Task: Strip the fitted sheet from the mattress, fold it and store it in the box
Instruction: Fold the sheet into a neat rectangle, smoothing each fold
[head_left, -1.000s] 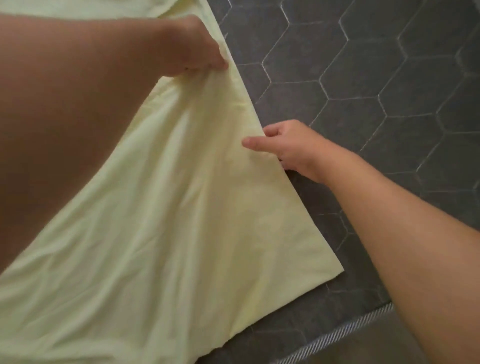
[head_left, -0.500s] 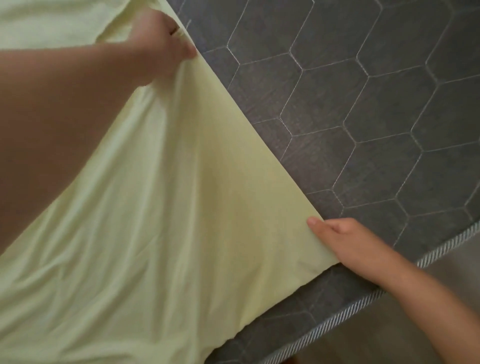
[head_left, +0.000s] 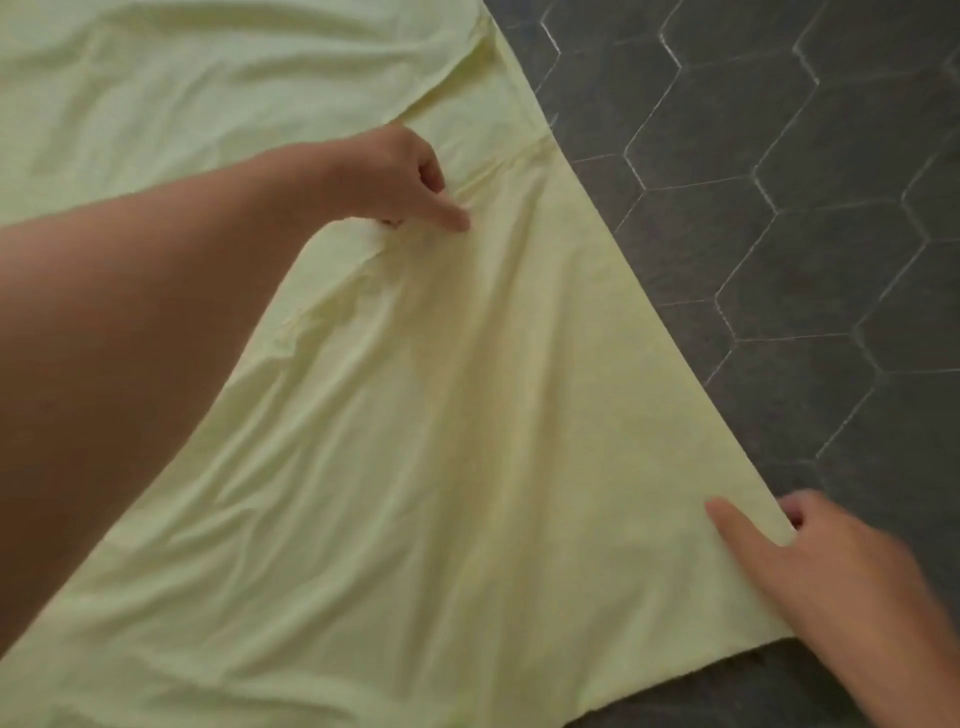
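Note:
The pale yellow-green fitted sheet (head_left: 415, 467) lies spread over the dark grey mattress (head_left: 779, 234), covering the left and middle of the view. Its straight folded edge runs diagonally from the top centre to the lower right. My left hand (head_left: 395, 176) is on the sheet near the upper middle with curled fingers, pinching a bunch of fabric beneath it. At the sheet's near right corner, my right hand (head_left: 841, 571) pinches the edge, thumb on top and fingers underneath.
The mattress surface with its hexagon quilting is bare to the right of the sheet. A gathered seam of the sheet (head_left: 483, 57) shows near the top centre. No box is in view.
My left hand has left the sheet's far edge and come inward onto the fabric. My right hand stays at the near corner, its thumb now over the edge.

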